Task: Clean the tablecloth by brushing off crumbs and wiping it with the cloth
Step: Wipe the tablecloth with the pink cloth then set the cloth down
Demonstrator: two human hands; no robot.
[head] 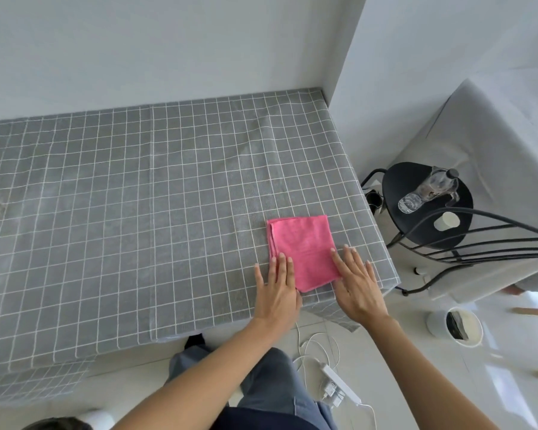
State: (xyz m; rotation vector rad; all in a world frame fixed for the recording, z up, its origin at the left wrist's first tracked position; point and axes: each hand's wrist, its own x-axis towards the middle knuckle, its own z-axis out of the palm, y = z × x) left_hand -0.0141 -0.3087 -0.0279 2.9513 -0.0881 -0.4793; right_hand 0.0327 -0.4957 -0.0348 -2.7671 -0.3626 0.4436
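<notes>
Both grips lay flat with fingers straight: the left hand (276,285) pressed the folded pink cloth's (303,250) near left edge, the right hand (357,282) its right edge. That square, fuzzy cloth sat at the surface's five o'clock corner on the grey checked tablecloth (137,197). A clear plastic bottle (426,189) lay on a round black stool (416,218); a white bucket (455,327) stood on the floor.

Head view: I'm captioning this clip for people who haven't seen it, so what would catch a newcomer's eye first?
The bright pink cloth, folded flat near the right corner of the grey checked tablecloth, stands out at once. The left hand and right hand rest flat on its near edges. A clear bottle lies on a black chair to the right.
</notes>
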